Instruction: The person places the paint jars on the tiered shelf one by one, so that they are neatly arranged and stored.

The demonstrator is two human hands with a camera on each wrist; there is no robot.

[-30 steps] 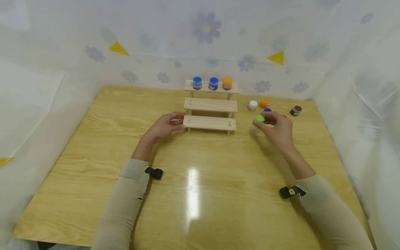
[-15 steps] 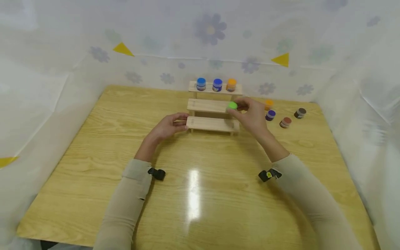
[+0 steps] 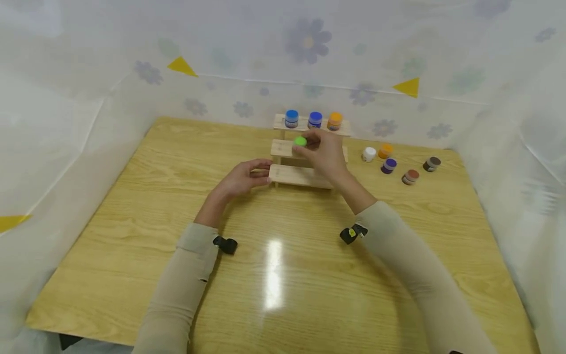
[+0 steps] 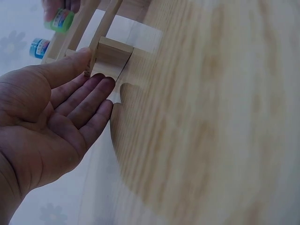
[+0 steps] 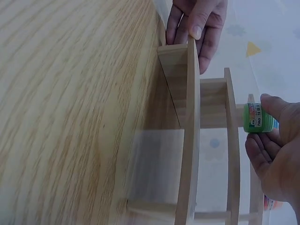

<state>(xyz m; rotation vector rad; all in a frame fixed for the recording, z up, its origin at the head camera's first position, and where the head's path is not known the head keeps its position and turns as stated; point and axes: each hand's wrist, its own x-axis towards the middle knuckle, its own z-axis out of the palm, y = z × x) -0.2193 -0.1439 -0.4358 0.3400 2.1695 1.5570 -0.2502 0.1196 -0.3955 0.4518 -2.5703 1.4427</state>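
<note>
In the head view my right hand [image 3: 325, 152] pinches a small green-lidded paint jar [image 3: 299, 141] between thumb and fingers. It holds the jar over the left part of the middle step of a three-step wooden rack [image 3: 287, 173]. The right wrist view shows the jar's green body and label [image 5: 255, 118]; a gap to the step cannot be judged. My left hand [image 3: 242, 178] is at the rack's left end. Its thumb touches the end of the lowest step, and its fingers [image 4: 89, 101] extend nearly straight beside the support.
On the top step stand a light blue jar [image 3: 291, 119], a dark blue jar [image 3: 315, 120] and an orange jar [image 3: 334, 121]. Right of the rack are a white jar [image 3: 369, 154], another orange jar [image 3: 385, 151], a purple jar [image 3: 388, 166], a brown jar [image 3: 410, 177] and a black jar [image 3: 432, 164].
My right hand has carried the green jar leftward from beside the loose jars to above the rack's middle step. My left hand has stayed at the rack's left end.
</note>
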